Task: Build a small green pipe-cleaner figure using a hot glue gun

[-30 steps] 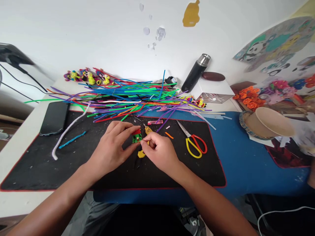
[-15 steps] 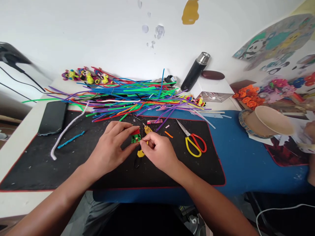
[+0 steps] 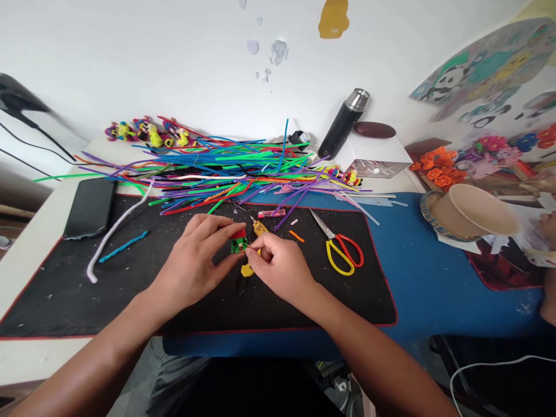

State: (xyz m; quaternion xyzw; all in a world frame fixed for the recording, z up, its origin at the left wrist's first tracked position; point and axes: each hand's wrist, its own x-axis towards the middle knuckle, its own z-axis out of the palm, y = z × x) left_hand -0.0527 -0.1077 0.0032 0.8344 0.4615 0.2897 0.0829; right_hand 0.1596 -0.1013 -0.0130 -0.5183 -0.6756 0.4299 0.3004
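Observation:
Between thumb and fingers, my left hand (image 3: 195,258) pinches a small green figure with a red top and black spots (image 3: 238,242). My right hand (image 3: 280,263) is closed in a pinch at the figure's lower right edge; whatever its fingertips hold is too small to make out. Under and behind the hands lies a yellow glue gun (image 3: 260,227), partly covered by my right hand. Scissors with one red and one yellow handle (image 3: 341,249) lie to the right. A short orange piece (image 3: 296,236) and a pink lighter (image 3: 272,213) rest just beyond my right hand.
A heap of coloured pipe cleaners (image 3: 226,168) spans the back. On the left are a phone (image 3: 90,207), a white fuzzy strip (image 3: 117,229) and a blue twisted piece (image 3: 124,246). A black thermos (image 3: 343,124) stands behind. Another person's hand (image 3: 546,226) shows at far right.
My hands keep nearly the same hold on the figure. The view has shifted slightly, and the other person's hand at far right has come more into sight.

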